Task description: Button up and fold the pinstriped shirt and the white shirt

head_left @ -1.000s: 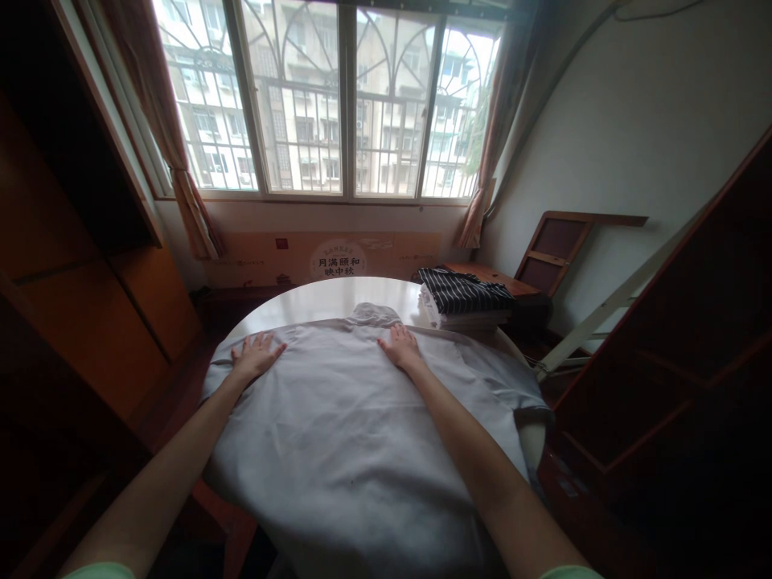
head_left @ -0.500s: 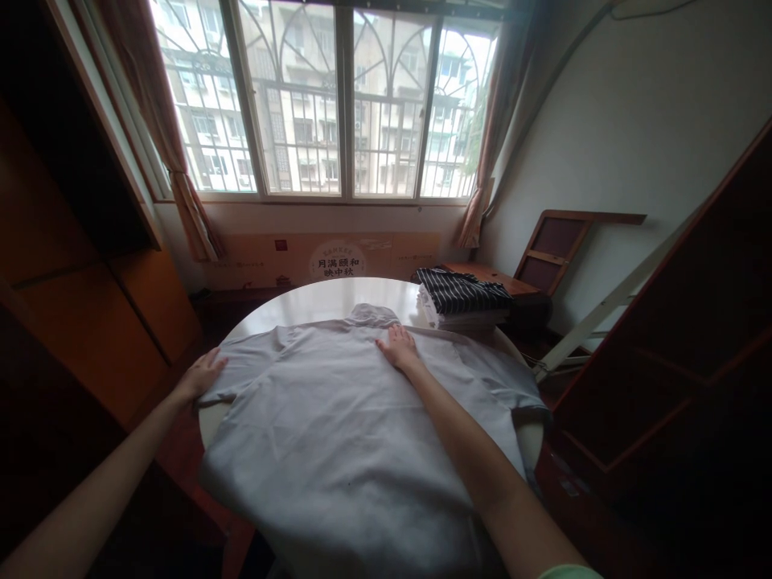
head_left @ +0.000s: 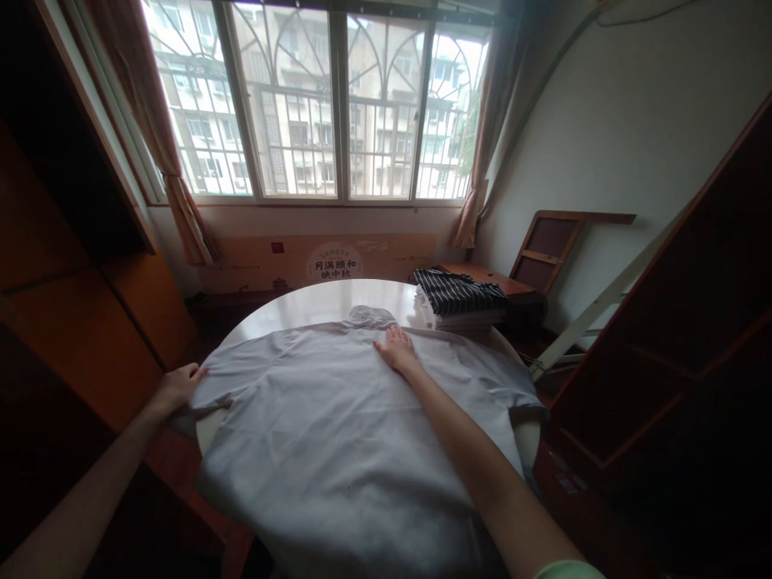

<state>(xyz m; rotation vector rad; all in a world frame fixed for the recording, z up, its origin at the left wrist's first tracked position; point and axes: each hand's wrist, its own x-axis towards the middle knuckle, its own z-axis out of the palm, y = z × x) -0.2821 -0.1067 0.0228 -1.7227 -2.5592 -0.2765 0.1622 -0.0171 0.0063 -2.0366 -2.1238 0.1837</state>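
A light grey short-sleeved shirt lies spread over a round white table, its collar at the far side and its hem hanging over the near edge. My left hand is closed on the end of the left sleeve, just beyond the table's left edge, and the sleeve is drawn out straight. My right hand rests flat on the shirt just below the collar, fingers stretched out. The right sleeve droops over the table's right edge.
A stack of folded clothes, a black striped one on top, stands at the table's back right. Behind are a wooden bench and a window wall. An orange cabinet is at left, a dark red panel at right.
My left hand has moved outward to the left and closed on the sleeve end, pulling the sleeve out. My right hand stays in place on the shirt.
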